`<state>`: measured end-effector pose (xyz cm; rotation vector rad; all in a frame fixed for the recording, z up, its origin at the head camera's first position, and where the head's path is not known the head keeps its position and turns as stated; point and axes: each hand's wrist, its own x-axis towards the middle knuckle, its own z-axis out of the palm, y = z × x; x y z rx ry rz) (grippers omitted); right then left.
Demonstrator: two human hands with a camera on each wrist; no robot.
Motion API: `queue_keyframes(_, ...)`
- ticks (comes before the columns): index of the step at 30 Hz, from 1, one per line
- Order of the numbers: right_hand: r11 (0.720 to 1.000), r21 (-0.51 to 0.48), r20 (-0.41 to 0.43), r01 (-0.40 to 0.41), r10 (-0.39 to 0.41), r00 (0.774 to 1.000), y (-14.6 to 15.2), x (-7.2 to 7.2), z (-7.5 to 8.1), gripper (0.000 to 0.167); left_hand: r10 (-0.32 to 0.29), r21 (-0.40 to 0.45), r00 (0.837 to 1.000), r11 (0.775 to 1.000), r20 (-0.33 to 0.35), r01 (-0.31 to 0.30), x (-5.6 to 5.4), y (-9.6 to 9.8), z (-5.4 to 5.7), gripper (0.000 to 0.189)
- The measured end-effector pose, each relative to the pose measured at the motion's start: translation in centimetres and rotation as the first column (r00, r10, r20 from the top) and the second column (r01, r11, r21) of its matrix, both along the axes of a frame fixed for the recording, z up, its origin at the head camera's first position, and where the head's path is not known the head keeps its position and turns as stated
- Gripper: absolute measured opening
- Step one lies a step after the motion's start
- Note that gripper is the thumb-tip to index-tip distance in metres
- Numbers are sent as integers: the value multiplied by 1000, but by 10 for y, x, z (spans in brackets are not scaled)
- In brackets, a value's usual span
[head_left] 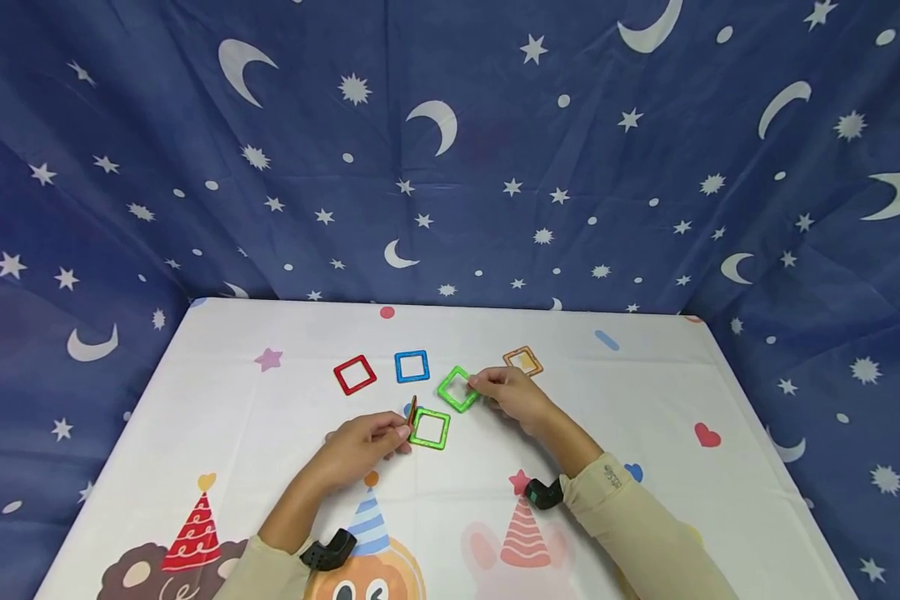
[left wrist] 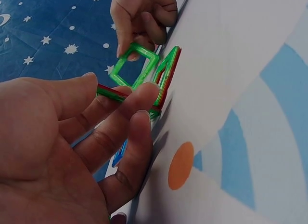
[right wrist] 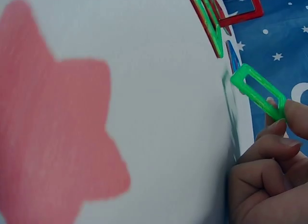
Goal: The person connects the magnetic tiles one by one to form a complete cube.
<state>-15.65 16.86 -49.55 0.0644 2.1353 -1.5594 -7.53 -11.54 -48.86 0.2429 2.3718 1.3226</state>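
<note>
My left hand (head_left: pixel 363 447) pinches a red-edged square magnetic tile (head_left: pixel 412 411) between thumb and fingers. That tile stands upright against the left edge of a green square tile (head_left: pixel 443 445) lying flat on the table. In the left wrist view a red layer shows beneath the flat green tile (left wrist: pixel 168 72). To the right, my right hand (head_left: pixel 516 395) pinches another green square tile (head_left: pixel 444 395) by its edge, raised above the table in the right wrist view. The two green tiles are apart. Some fingertips of the right hand are hidden behind its tile.
A red square tile (head_left: pixel 337 379) and a blue square tile (head_left: pixel 398 367) lie farther back on the table, to the left. An orange square tile (head_left: pixel 537 367) lies behind my right hand. A blue star-patterned curtain (head_left: pixel 487 233) hangs beyond the table's back edge.
</note>
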Motion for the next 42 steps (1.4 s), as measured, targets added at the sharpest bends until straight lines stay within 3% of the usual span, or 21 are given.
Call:
queue_keyframes(4,997,-71,54,-6,10,999,-4,0,0,24,-8,9,1000,1000,7,8,0,-1,-2,23)
queue_keyframes(14,992,-119,82,-39,49,995,-15,-6,-2,23,-1,20,1000,1000,0,1,-1,-1,-3,25)
queue_keyframes(22,996,-73,65,-42,47,997,-22,-6,-4,17,16,8,1000,1000,9,-16,-2,-2,-2,28)
queue_keyframes(42,991,-51,-28,-121,120,992,-24,0,-2,28,42,-27,999,999,1,-42,0,0,1,25)
